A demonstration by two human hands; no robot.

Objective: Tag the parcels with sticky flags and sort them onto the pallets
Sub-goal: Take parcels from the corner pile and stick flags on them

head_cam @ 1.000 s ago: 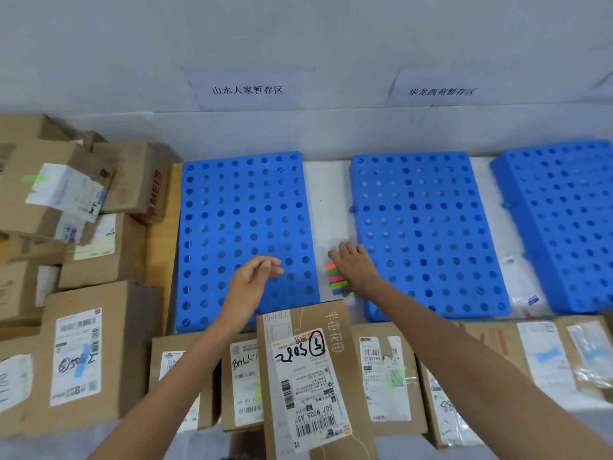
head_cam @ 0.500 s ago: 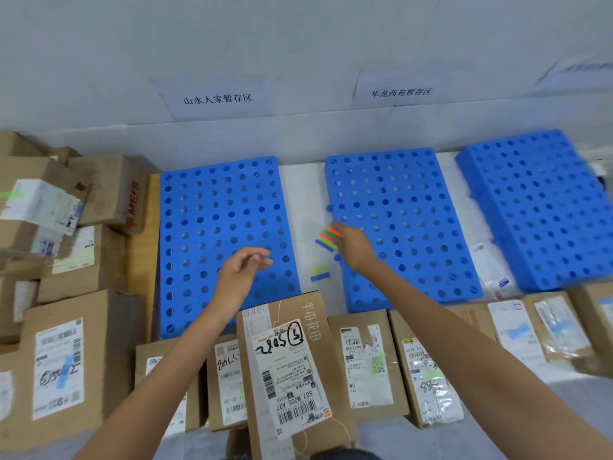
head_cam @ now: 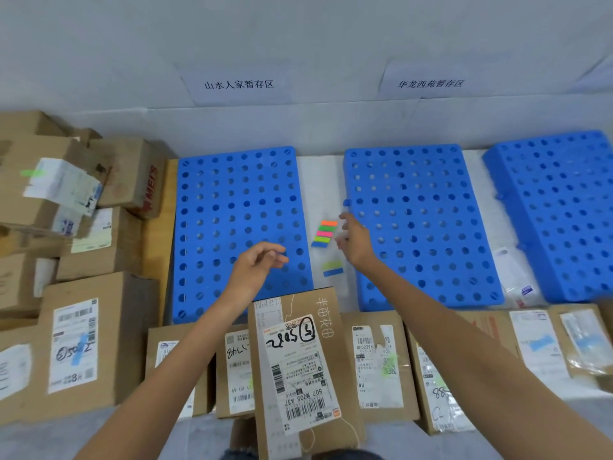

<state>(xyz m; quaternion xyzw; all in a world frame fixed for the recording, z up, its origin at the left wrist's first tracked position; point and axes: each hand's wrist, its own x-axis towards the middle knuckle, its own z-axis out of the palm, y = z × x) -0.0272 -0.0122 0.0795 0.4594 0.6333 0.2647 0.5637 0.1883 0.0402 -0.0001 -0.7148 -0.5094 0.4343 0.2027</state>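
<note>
right hand [head_cam: 355,240], fingers spread, just beside the sticky flags [head_cam: 323,234]: thin neon strips lying in the white gap between two perforated blue plastic pallets [head_cam: 232,200], probably to keep them within reach. left hand [head_cam: 258,265] loosely curled; whether it pinches a flag cannot be told. cardboard parcel [head_cam: 298,360] lies nearest, label up for tagging.

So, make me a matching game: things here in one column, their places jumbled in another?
1. pad of multicoloured sticky flags
2. brown cardboard box with red lettering
3. white plastic mailer bag
4. left hand

A. left of the left blue perforated plastic pallet
B. above the left pallet
C. between middle pallet and right pallet
D. between left pallet and middle pallet

Pairs: 1-D, 2-A, 3-C, 4-B
</note>
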